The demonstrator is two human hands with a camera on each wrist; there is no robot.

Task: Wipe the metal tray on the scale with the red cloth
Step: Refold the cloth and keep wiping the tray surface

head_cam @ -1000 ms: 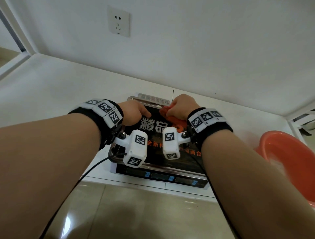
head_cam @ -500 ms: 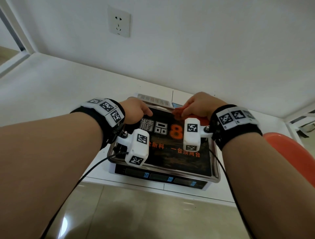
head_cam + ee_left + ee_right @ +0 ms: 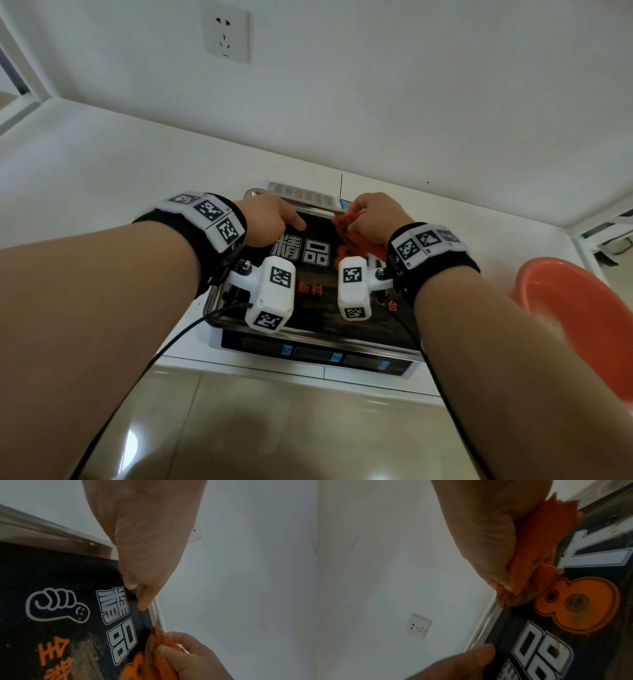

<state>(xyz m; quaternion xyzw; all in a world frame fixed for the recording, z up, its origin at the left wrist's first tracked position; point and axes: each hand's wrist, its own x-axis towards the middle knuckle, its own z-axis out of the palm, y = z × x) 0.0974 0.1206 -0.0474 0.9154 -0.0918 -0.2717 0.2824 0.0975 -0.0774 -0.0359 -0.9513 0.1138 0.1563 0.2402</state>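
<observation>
The metal tray sits on a white scale, its floor covered by a black printed film. My right hand grips the bunched red cloth and presses it on the film near the tray's far rim, over the orange "8". The right wrist view shows the cloth squeezed in my right hand beside the rim. My left hand rests at the far-left corner. There its thumb and a straight finger touch the film by the rim, a short way from the cloth.
A red plastic basin stands on the white counter right of the scale. The scale's keypad faces the wall behind the tray. A wall outlet is above. The counter's front edge drops to a tiled floor.
My right hand swept the cloth to the right along the tray's far edge, then back left to the middle. The left hand stayed at its corner.
</observation>
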